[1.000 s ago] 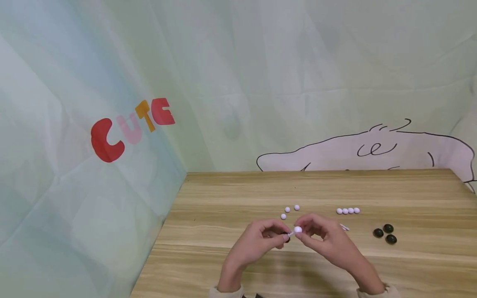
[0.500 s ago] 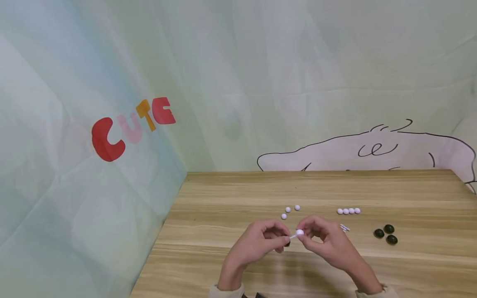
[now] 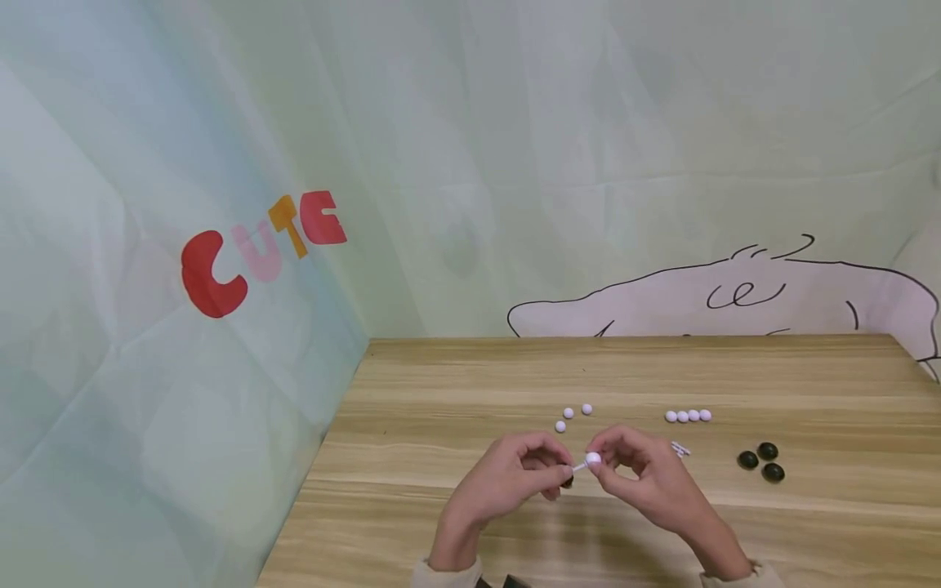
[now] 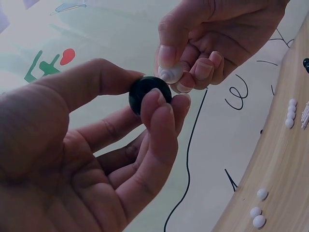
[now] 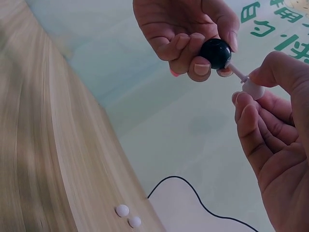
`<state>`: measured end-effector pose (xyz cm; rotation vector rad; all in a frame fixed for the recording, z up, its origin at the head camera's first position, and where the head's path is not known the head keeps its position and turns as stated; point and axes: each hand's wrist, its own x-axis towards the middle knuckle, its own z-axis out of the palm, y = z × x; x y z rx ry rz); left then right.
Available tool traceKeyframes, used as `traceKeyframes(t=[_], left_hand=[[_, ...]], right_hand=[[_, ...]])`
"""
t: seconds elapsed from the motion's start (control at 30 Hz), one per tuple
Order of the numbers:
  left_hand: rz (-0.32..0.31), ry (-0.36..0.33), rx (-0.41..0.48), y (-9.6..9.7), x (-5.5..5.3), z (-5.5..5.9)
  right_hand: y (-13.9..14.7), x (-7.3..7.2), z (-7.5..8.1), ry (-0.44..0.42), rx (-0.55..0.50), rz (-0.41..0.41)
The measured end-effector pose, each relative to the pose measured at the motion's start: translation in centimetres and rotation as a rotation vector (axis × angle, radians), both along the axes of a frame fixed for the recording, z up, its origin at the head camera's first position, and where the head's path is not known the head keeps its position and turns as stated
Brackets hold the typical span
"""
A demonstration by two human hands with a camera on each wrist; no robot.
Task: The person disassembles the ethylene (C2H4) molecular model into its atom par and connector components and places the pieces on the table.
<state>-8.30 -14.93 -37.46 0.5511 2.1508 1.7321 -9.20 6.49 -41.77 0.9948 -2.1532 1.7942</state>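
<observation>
My left hand (image 3: 503, 474) pinches a glossy black ball (image 5: 216, 53) between thumb and fingers. A thin white connector stick (image 5: 237, 71) runs from that ball to a smaller white ball (image 5: 253, 90). Thumb and fingertips of my right hand (image 3: 647, 474) grip the white ball. Both hands are held close together over the front part of the wooden table, their fingertips a short stick's length apart. In the head view the left fingers cover most of the black ball. The left wrist view shows the white ball (image 4: 170, 73) just behind the black one.
Beyond the hands lie 3 loose white balls (image 3: 568, 414). A row of several white balls (image 3: 688, 416) sits farther right, with a few short white sticks (image 3: 680, 449) nearer. At the right rest 3 black balls (image 3: 768, 451). A printed cloth (image 3: 470, 204) hangs behind the table (image 3: 441, 376).
My right hand has shifted slightly right and toward me with the white ball. More of the stick shows between the two balls. My left hand has hardly moved.
</observation>
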Motion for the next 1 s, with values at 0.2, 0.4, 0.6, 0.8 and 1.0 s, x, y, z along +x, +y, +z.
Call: traceKeyframes(t=[0.2,0.4,0.6,0.8,1.0], left_hand=[[0.010,-0.026,0.009,0.1,0.1,0.2],[0.029,-0.051,0.027,0.3,0.1,-0.2],[0.079,-0.105,0.034,0.5,0.0,-1.0],[0.106,-0.127,0.022,0.5,-0.2,-1.5],[0.126,-0.165,0.043,0.6,-0.5,-1.9]], right_hand=[[0.0,0.0,-0.1,0.003,-0.005,-0.003],[-0.1,-0.3,-0.4,-0.015,0.020,-0.021],[-0.1,-0.8,-1.0,-0.053,0.051,-0.027],[0.0,-1.3,-1.6,-0.063,0.066,-0.022],[0.0,-1.7,-2.0,-0.085,0.068,-0.007]])
